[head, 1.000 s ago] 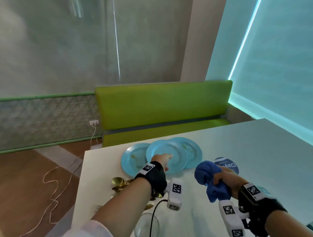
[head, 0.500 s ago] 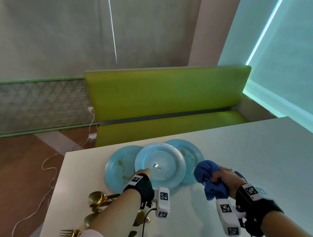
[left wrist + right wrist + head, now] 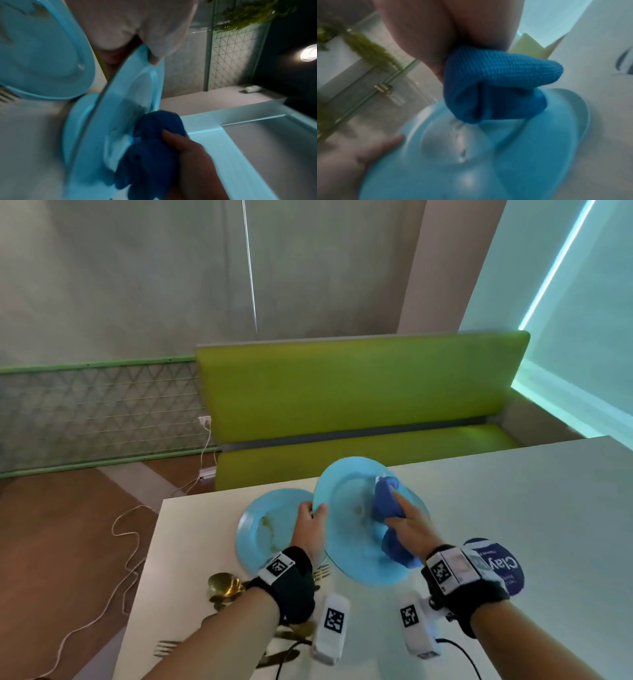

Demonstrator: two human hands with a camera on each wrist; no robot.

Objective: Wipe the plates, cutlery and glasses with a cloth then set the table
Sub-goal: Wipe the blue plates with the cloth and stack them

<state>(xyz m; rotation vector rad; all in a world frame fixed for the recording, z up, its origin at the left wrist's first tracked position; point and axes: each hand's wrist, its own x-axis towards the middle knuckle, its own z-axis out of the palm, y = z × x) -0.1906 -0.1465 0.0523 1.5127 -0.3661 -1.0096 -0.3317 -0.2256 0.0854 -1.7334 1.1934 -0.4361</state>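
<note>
My left hand grips the left rim of a light blue plate, lifted and tilted above the white table. My right hand holds a bunched dark blue cloth pressed against the plate's inner face; the cloth meets the plate in the right wrist view. A second blue plate with food smears lies flat to the left. The rim of a third plate shows behind the cloth. Gold spoons and a fork lie near the table's left front.
A green bench runs along the far side of the table. A purple round label lies on the table by my right wrist. A white cable trails over the wooden floor at the left. The table's right half stretches away.
My left hand has lifted the middle plate off the stack and tilted it up. My right hand has moved left and brought the cloth onto the plate's face.
</note>
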